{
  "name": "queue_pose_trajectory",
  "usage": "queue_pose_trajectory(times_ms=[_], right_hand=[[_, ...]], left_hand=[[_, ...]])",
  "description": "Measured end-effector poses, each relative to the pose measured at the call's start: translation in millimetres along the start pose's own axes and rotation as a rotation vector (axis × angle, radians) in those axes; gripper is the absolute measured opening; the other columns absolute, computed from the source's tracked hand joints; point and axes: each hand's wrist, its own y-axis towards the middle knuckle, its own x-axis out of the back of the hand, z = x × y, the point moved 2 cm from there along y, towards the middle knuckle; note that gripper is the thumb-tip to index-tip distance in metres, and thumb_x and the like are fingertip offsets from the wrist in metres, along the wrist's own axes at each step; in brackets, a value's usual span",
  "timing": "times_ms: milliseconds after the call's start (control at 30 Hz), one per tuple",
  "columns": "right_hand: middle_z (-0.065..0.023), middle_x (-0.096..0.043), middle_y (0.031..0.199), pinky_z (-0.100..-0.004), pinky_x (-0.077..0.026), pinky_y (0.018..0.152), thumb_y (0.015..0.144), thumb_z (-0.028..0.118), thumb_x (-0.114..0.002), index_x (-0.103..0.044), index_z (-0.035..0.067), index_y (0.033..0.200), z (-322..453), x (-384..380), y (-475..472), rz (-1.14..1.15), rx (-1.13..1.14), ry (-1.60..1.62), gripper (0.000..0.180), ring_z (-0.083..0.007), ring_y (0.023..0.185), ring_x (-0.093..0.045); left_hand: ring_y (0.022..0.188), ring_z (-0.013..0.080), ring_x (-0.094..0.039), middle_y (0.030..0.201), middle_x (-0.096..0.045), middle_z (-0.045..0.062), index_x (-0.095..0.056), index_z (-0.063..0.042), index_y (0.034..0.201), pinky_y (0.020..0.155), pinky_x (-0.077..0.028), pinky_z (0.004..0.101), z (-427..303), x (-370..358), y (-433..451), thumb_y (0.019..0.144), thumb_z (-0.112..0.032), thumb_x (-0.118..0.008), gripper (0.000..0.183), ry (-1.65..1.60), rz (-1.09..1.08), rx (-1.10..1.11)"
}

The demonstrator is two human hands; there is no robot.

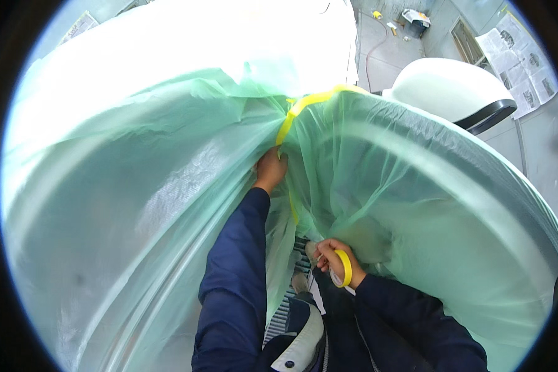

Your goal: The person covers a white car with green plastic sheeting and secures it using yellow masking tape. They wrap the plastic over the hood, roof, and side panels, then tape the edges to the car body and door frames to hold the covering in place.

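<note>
Thin green masking film (400, 223) hangs in broad, see-through sheets over the white vehicle before me, gathered into folds at the middle. A strip of yellow masking tape (307, 103) runs along the film's upper edge, then bends down to my left hand (272, 169). That hand grips the tape and film at the gathered seam, its fingertips partly hidden. Below it, more tape follows the seam downward. Lower and to the right, my right hand (335, 260) is curled with a roll of yellow masking tape (346, 269) against its palm side.
A white side mirror (446, 90) juts out at the upper right. Behind it, printed paper sheets (521, 60) cover part of the wall. A dark bucket (416, 25) and a hose (368, 60) are on the far floor. Ribbed metal grating (279, 321) lies by my feet.
</note>
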Motion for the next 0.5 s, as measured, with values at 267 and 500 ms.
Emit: queue_pose_trajectory(times_ms=[267, 500], right_hand=[[-0.0054, -0.065, 0.092, -0.0266, -0.048, 0.067, 0.101, 0.029, -0.058, -0.063, 0.004, 0.107, -24.2, -32.8, 110.0, -0.181, 0.248, 0.176, 0.026, -0.0138, 0.072, -0.059], [-0.0013, -0.062, 0.091, -0.0264, -0.045, 0.075, 0.096, 0.029, -0.057, -0.064, 0.005, 0.106, -34.9, -47.1, 333.8, -0.206, 0.492, 0.379, 0.026, -0.0136, 0.084, -0.059]], left_hand=[[0.089, 0.027, -0.065, 0.093, -0.069, 0.015, -0.065, 0.006, 0.103, 0.084, -0.048, 0.0383, 10.4, 2.0, 27.7, 0.093, -0.024, -0.057, 0.033, -0.368, 0.089, 0.004], [0.124, 0.0371, -0.06, 0.134, -0.059, 0.029, -0.053, 0.012, 0.135, 0.105, -0.046, 0.0389, -9.9, 25.7, 14.3, 0.09, -0.027, -0.059, 0.06, -0.173, 0.281, 0.005]])
